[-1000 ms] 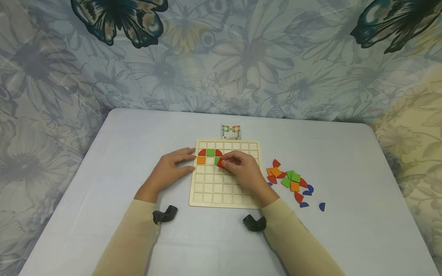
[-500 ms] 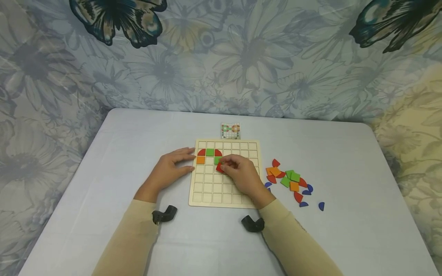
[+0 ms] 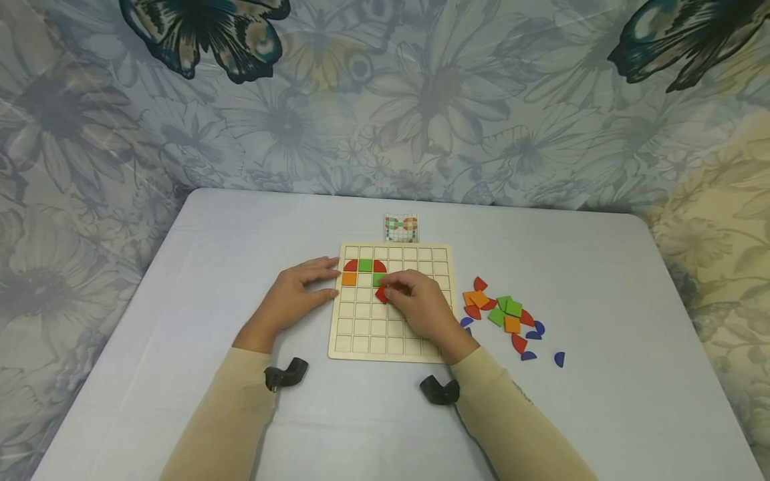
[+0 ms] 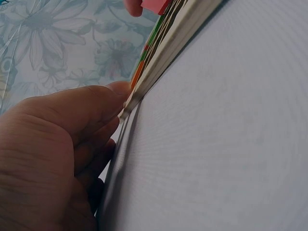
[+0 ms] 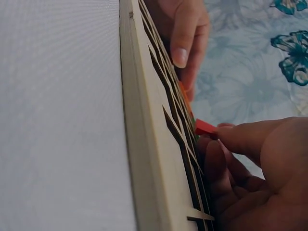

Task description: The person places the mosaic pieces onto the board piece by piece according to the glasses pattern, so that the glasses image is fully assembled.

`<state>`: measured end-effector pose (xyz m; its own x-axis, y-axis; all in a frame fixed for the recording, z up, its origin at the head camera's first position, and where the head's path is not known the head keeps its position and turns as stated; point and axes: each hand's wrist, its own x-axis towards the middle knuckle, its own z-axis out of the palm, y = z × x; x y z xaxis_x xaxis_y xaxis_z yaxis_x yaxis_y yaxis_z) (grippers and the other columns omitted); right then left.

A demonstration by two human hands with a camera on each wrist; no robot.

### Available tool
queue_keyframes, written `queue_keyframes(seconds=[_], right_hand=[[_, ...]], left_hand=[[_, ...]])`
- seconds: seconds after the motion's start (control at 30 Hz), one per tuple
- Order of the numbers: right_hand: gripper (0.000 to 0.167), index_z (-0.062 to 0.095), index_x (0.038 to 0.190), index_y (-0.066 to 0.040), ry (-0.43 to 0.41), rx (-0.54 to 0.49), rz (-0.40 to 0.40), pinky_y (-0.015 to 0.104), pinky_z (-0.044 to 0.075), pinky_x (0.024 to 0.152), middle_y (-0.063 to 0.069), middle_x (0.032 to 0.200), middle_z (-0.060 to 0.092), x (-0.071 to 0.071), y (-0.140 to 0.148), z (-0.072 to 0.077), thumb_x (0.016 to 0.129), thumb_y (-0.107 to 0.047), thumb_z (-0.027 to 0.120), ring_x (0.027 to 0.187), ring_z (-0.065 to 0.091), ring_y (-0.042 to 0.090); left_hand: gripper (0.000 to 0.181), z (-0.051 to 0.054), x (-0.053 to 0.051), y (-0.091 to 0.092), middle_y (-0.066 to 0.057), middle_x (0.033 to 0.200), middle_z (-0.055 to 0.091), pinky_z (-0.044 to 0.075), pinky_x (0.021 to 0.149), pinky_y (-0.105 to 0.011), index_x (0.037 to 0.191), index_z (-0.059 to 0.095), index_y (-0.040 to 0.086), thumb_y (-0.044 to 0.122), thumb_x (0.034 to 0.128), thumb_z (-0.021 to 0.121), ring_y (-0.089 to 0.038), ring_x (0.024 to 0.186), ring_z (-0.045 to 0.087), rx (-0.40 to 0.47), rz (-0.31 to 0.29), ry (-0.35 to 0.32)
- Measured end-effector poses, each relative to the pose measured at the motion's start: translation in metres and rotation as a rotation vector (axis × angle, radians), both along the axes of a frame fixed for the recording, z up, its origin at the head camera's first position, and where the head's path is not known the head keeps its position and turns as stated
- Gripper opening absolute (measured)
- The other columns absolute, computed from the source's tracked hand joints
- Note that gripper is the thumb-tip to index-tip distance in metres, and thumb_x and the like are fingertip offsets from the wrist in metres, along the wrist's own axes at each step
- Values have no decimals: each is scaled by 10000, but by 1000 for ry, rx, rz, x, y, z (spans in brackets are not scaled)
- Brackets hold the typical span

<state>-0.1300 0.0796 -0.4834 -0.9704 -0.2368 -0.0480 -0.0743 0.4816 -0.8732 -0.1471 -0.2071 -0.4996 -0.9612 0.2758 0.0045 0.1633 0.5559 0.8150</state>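
Note:
A pale wooden grid board point(image 3: 371, 327) lies on the table. Red quarter pieces, a green square point(image 3: 365, 265), another green piece and an orange square point(image 3: 349, 278) sit in its upper left cells. The right hand point(image 3: 421, 304) pinches a red piece point(image 3: 381, 294) between thumb and fingers over the board, just below the second green piece; the right wrist view shows this red piece point(image 5: 205, 127) tilted. The left hand point(image 3: 295, 297) rests at the board's left edge, fingers extended, fingertips touching it.
Loose red, orange, green and blue pieces lie right of the board, among them an orange square point(image 3: 512, 325) and a blue half-round point(image 3: 559, 359). A small patterned card point(image 3: 401, 228) stands behind the board. Floral cloth point(image 3: 433, 100) hangs behind the table point(image 3: 180, 300).
The right hand has moved slightly down and left with the red piece, which now sits a little lower and is turned. The left hand has stayed in place.

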Motion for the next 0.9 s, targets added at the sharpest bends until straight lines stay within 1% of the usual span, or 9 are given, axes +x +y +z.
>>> queue_keyframes(seconds=[0.1,0.27,0.43,0.6,0.7,0.9], right_hand=[[167,835,1179,-141,19,16,9,376,554,844,-21,1102,724,0,0,0,1038,-100,756,944,622,200],[90,805,1094,-140,30,33,17,370,556,812,-25,1022,705,-1,0,0,1025,-93,772,904,620,191],[32,772,1047,-114,15,30,-35,357,544,762,-25,943,694,-1,-2,-1,1017,-105,781,857,616,202],[50,765,1027,-79,33,12,-94,329,538,713,-7,885,689,-1,-6,-2,1010,-118,791,816,616,205],[46,764,1005,-83,55,12,-108,322,540,699,-3,876,683,0,-9,-3,1009,-119,792,803,613,205],[52,757,976,-104,87,41,-103,340,540,688,-11,862,672,1,-12,-4,1005,-116,799,779,600,197]], left_hand=[[405,-1,0,0,136,1548,596,311,1267,-512,1351,796,158,230,960,874,-169,1524,438,6,1,-3],[405,0,0,0,138,1549,594,307,1268,-508,1352,795,156,230,962,873,-162,1523,437,13,2,-10],[404,0,1,0,137,1550,594,306,1269,-504,1355,793,155,225,965,869,-164,1523,438,12,1,-15],[397,1,1,1,136,1544,599,309,1268,-497,1353,795,154,223,968,866,-162,1519,443,14,3,-15],[393,2,1,1,141,1539,601,310,1268,-489,1350,797,158,222,969,868,-151,1516,444,15,5,-13],[396,2,1,1,128,1542,602,307,1270,-504,1350,796,154,224,968,871,-164,1522,440,13,7,-16]])
